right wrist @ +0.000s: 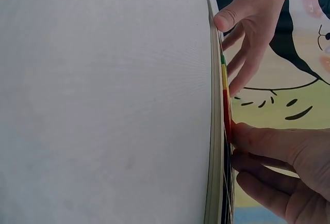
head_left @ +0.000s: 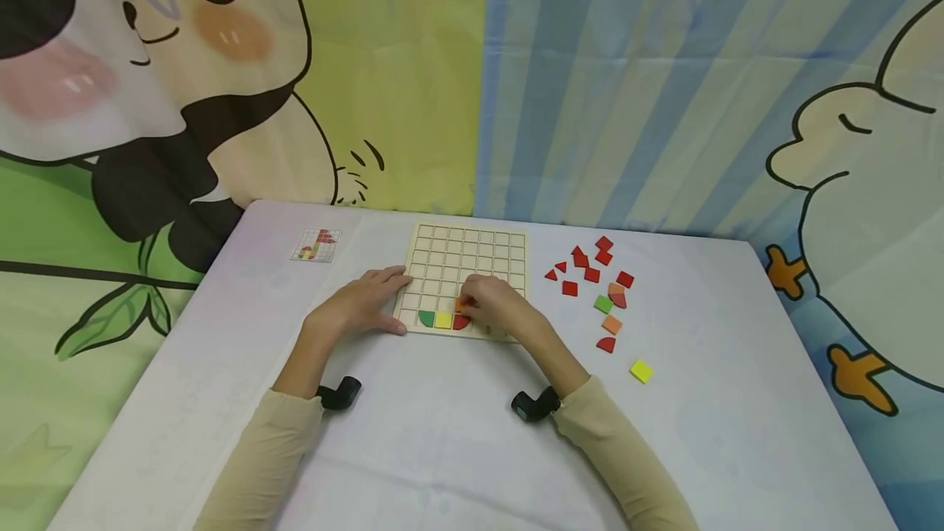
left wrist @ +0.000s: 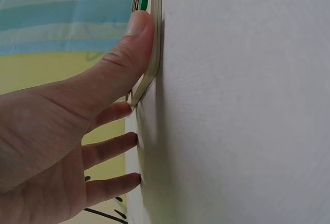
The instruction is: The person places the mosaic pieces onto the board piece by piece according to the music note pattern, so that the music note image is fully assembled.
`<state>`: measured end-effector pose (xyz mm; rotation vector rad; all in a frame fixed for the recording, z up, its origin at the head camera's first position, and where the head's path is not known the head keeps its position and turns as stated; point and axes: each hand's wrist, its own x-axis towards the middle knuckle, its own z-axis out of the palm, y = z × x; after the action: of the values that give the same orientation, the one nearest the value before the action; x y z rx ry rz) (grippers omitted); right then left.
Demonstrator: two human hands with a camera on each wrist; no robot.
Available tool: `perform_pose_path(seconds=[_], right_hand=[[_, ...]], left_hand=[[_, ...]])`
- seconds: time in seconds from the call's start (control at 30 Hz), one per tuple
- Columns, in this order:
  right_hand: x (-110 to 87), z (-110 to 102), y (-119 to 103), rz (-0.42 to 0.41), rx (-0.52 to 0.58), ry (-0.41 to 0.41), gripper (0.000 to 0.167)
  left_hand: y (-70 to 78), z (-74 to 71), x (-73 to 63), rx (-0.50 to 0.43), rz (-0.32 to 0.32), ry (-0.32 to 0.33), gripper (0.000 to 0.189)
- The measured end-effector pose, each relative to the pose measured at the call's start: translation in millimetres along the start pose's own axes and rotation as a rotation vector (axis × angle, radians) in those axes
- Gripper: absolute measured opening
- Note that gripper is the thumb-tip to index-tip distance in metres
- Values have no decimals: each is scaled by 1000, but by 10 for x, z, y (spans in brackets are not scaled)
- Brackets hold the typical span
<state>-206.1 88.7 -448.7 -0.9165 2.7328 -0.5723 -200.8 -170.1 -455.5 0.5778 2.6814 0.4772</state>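
A pale wooden grid board (head_left: 466,258) lies on the white table. Along its front row sit a green quarter-round tile (head_left: 426,319), a yellow square tile (head_left: 443,320) and a red quarter-round tile (head_left: 460,322). My right hand (head_left: 497,304) is over the board, its curled fingers pinching an orange tile (head_left: 460,306) just behind the red one; the hand partly hides that tile. With fingers spread, my left hand (head_left: 359,301) rests at the board's left side. Its thumb (left wrist: 139,33) touches the front left corner in the left wrist view.
Right of the board lie several loose tiles: red squares (head_left: 570,288), red triangles, a green square (head_left: 603,304), an orange square (head_left: 611,324), red quarter-rounds (head_left: 606,344) and a yellow square (head_left: 642,371). A small printed pattern card (head_left: 317,245) lies at the back left.
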Motion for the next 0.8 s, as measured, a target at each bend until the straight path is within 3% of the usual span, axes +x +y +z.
perform_pose_path(seconds=[0.8], right_hand=[[-11, 20, 44, -39, 16, -13, 10]], left_hand=[[-5, 9, 17, 16, -6, -6, 95]])
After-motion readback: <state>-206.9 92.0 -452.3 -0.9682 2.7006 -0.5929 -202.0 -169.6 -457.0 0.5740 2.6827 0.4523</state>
